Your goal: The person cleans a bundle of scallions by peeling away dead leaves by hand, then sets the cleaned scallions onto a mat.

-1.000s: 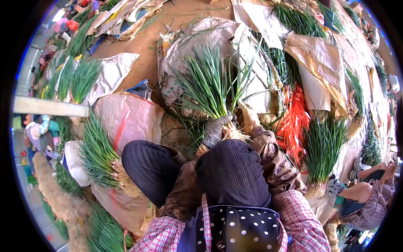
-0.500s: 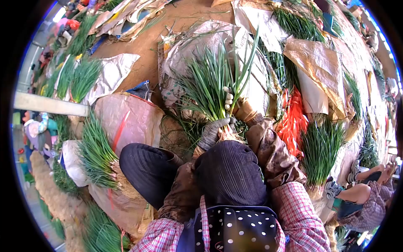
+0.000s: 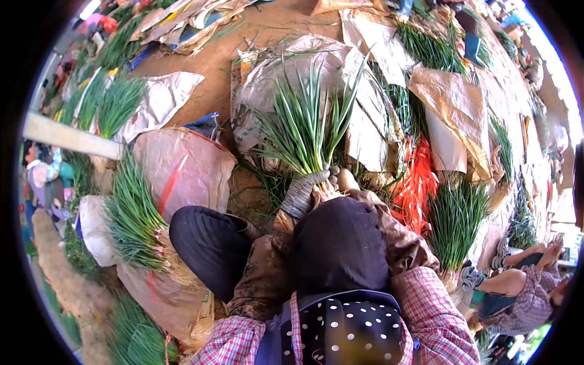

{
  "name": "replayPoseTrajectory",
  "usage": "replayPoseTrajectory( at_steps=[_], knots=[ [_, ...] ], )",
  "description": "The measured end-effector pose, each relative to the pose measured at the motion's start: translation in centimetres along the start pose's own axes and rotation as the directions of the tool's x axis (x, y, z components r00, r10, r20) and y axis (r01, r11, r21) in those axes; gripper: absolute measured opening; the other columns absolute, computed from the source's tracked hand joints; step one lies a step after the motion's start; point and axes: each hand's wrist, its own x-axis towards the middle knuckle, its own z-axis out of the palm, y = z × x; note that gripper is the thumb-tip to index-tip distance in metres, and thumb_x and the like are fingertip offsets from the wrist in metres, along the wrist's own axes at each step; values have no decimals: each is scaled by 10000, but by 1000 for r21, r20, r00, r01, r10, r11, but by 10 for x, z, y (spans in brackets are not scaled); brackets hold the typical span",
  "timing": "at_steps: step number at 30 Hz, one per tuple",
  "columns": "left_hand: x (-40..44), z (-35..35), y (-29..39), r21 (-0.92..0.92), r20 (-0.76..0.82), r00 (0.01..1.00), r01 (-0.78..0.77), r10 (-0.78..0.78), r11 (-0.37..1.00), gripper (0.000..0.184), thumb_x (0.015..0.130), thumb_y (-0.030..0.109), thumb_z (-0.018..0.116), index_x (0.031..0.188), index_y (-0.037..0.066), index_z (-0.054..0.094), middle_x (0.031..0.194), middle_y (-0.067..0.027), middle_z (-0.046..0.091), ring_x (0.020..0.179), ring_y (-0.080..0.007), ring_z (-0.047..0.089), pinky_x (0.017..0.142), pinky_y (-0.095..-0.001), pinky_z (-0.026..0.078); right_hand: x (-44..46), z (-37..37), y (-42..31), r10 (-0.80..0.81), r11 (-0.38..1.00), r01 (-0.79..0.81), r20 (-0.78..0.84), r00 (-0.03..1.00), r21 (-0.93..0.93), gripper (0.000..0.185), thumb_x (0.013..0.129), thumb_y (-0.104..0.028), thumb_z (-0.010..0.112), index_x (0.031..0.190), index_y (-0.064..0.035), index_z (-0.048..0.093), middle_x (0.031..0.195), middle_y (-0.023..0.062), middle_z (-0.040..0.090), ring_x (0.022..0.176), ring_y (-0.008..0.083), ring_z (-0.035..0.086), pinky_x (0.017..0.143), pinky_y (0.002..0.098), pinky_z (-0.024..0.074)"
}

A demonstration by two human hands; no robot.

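Observation:
A bunch of spring onions (image 3: 310, 128) stands upright before my knees, its green leaves fanned out away from me. My left hand (image 3: 302, 190), in a grey glove, is closed around its lower stems. My right hand (image 3: 345, 180) is at the right side of the same stems, low down, its fingers bent against them and touching the left fingertips. The pale roots show just below the hands, partly hidden by my raised knee. A whitish sack (image 3: 292, 73) lies flat behind the leaves.
Orange-red plastic strips (image 3: 417, 188) lie to the right, near another onion pile (image 3: 456, 219). More onions (image 3: 134, 213) rest at left beside a pinkish sack (image 3: 182, 158). A pale bar (image 3: 73, 137) juts in at left. Another person's legs (image 3: 505, 283) are at lower right.
My right hand has moved down the stems from among the leaves to the base, beside my left hand. The leaves on the right have drawn in closer to the bunch.

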Motion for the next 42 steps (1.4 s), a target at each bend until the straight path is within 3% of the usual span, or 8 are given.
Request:
replayPoseTrajectory(
  at_steps=[18,23,25,31,33,34,36,42],
  knots=[
    [-51,29,60,-393,288,798,-405,528,826,415,838,193,672,1177,6,525,970,-116,623,951,-224,608,862,-379,500,-259,-95,-169,-722,516,757,-679,132,-401,281,941,-33,480,1197,74,526,1166,158,585,1087,250,562,951,341,435],
    [-70,19,42,-584,450,742,-176,497,793,312,869,122,619,1147,-7,564,1100,-124,625,1024,-236,597,915,-376,492,-181,-6,-161,-796,585,772,-362,486,-249,737,846,-172,670,1419,11,242,1350,257,421,1312,312,352,1079,378,268],
    [-29,-4,2,-716,225,802,-249,553,653,292,864,118,627,1123,-6,577,1047,-125,640,978,-219,613,891,-364,503,-152,21,-130,-558,499,380,-46,829,779,595,895,-135,593,1402,-53,293,1328,187,478,1282,294,403,1064,387,323],
    [-52,-23,47,-193,352,794,-456,495,869,382,820,240,707,1106,26,571,910,-92,650,885,-172,613,858,-321,491,-136,39,-106,-657,577,530,-33,754,621,394,928,-42,461,1319,-86,435,1285,116,521,1130,246,550,917,380,491],
    [-53,-24,34,-184,258,828,-464,498,867,558,793,394,719,1162,19,536,1054,-88,621,922,-162,591,823,-295,489,-140,21,-120,-375,209,-54,131,918,976,447,893,-84,561,1322,-93,437,1208,119,573,1029,247,604,851,358,515],
    [-67,-20,31,-180,203,907,-336,369,924,625,780,463,698,1182,18,522,1089,-90,607,944,-161,585,818,-286,487,-146,10,-125,-479,749,394,25,877,532,495,852,-64,577,1326,-108,445,1145,147,590,971,268,620,806,357,522],
    [-85,-18,26,-193,93,992,-64,83,979,765,754,601,656,1222,18,494,1158,-95,579,988,-158,572,810,-269,483,-176,-15,-153,-501,696,343,-86,861,-631,566,796,-34,578,1339,-143,458,1064,209,591,917,302,631,754,357,528],
    [-83,-20,19,-142,223,973,100,-66,985,769,693,763,568,851,13,633,623,-67,578,465,-141,503,437,-255,419,-175,-4,-86,-778,251,417,74,624,-874,676,699,54,577,1323,-188,485,926,140,593,763,318,618,641,362,515]
  ],
)
